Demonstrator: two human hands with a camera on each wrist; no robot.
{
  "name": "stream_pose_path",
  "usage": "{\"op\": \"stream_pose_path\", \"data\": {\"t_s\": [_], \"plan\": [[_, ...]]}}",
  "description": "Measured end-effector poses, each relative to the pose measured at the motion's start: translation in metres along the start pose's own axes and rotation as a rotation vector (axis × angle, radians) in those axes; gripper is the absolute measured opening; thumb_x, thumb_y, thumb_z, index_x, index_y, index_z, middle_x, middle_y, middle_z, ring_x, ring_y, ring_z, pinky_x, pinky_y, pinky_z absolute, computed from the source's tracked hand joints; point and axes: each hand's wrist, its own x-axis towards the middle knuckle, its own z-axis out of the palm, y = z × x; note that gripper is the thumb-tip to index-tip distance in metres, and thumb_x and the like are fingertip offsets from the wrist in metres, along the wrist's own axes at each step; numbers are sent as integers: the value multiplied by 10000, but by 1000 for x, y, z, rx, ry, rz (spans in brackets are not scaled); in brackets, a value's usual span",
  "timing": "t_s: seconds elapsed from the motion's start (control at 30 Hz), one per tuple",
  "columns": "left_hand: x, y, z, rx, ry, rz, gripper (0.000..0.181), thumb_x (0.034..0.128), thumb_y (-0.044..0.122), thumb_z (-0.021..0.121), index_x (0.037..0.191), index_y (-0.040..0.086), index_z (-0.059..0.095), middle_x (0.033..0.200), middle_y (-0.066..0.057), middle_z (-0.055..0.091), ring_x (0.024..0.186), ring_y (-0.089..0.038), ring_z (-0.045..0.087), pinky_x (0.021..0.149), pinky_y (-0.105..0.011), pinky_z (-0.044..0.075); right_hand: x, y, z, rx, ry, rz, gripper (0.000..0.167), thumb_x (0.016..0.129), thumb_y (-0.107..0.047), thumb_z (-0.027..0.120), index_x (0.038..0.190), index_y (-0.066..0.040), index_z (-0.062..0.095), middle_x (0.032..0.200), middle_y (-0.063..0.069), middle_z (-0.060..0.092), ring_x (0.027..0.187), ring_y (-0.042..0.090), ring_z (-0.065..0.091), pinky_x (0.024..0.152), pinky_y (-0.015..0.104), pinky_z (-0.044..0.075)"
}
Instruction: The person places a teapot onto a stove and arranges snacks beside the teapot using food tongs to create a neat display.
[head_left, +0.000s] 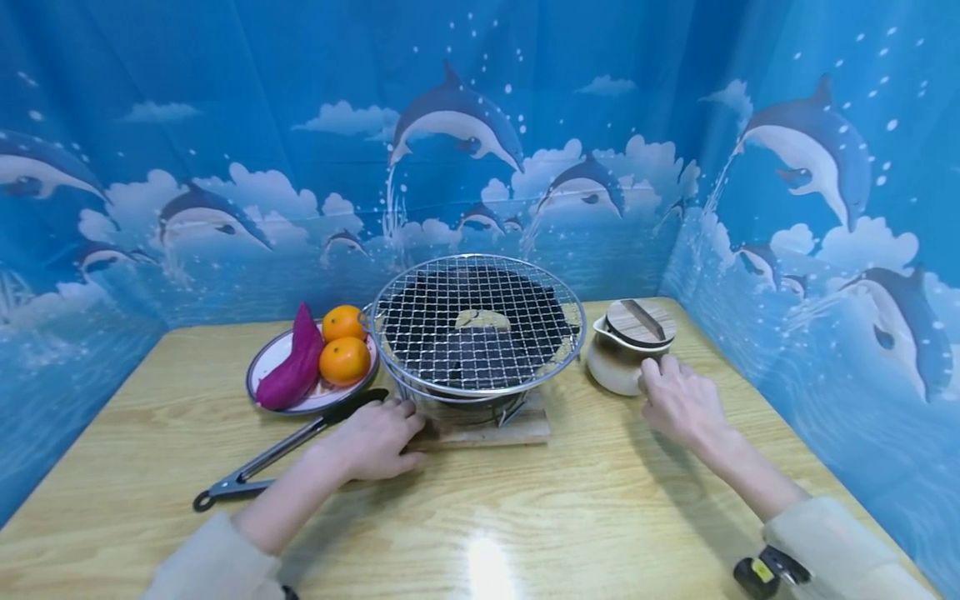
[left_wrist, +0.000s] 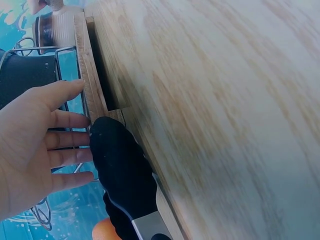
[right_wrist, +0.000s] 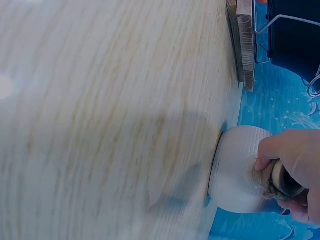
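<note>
My right hand (head_left: 682,402) grips the side handle (right_wrist: 263,179) of a small teapot (head_left: 617,368) at the table's right. The handle is wrapped in twine, and a round wooden lid (head_left: 641,323) covers the pot, which stands upright. My left hand (head_left: 378,439) is at the front left corner of a wooden board (head_left: 487,433), its fingers fairly straight and spread in the left wrist view. A tabletop grill with a round wire mesh (head_left: 480,325) stands on that board. Close by the left hand lie black-tipped tongs (left_wrist: 122,160), partly hidden behind the forearm in the head view.
A blue-rimmed plate (head_left: 273,354) at the left holds a purple sweet potato (head_left: 292,367) and two oranges (head_left: 345,361). Beneath the mesh is dark charcoal. A dolphin-print curtain (head_left: 300,150) borders the wooden table (head_left: 585,517) at the back and right.
</note>
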Motion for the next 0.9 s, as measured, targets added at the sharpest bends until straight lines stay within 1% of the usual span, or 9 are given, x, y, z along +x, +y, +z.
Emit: {"op": "stream_pose_path", "data": {"t_s": [0.13,0.33,0.43,0.57,0.7,0.8,0.9], "plan": [[1,0,0,4,6,3,391,786,441,660,937,81,625,878,-72,578,834,-268,575,695,-400,449,-1,2,0,-9,9,-7,181,708,-34,554,751,-78,384,706,133,407,557,282,417,366,370,318],[0,0,1,9,10,0,395,786,444,658,944,83,630,874,-66,578,822,-263,573,697,-394,442,0,4,0,-31,36,-31,217,710,-37,583,744,-87,375,680,123,398,527,260,408,354,352,306],[0,0,0,3,5,2,403,790,444,655,959,79,631,885,-70,582,830,-265,576,708,-400,447,-2,5,1,-26,45,-42,215,682,-25,592,752,-95,400,690,120,413,528,254,408,357,341,303],[0,1,-2,-19,-10,-1,413,794,439,654,975,68,633,906,-90,589,850,-277,582,724,-414,460,-4,9,2,-20,90,-66,209,666,-22,596,757,-104,426,692,116,427,518,242,406,352,326,294],[0,0,-3,-21,-15,-3,415,792,439,657,972,66,634,902,-92,589,845,-276,583,721,-414,462,-5,11,2,-24,139,-87,204,677,-38,586,740,-101,402,676,113,425,504,240,405,346,328,291],[1,0,-1,-7,-1,2,406,786,444,660,951,74,632,878,-76,579,822,-268,577,707,-406,451,-5,11,2,-23,147,-81,207,685,-46,582,725,-100,386,674,113,431,509,246,413,346,337,299],[1,0,1,-1,7,6,411,783,449,660,952,75,632,878,-71,578,821,-268,574,709,-405,444,-6,9,1,-25,128,-64,199,686,-49,578,726,-97,389,684,111,437,528,260,431,352,356,313]]}}
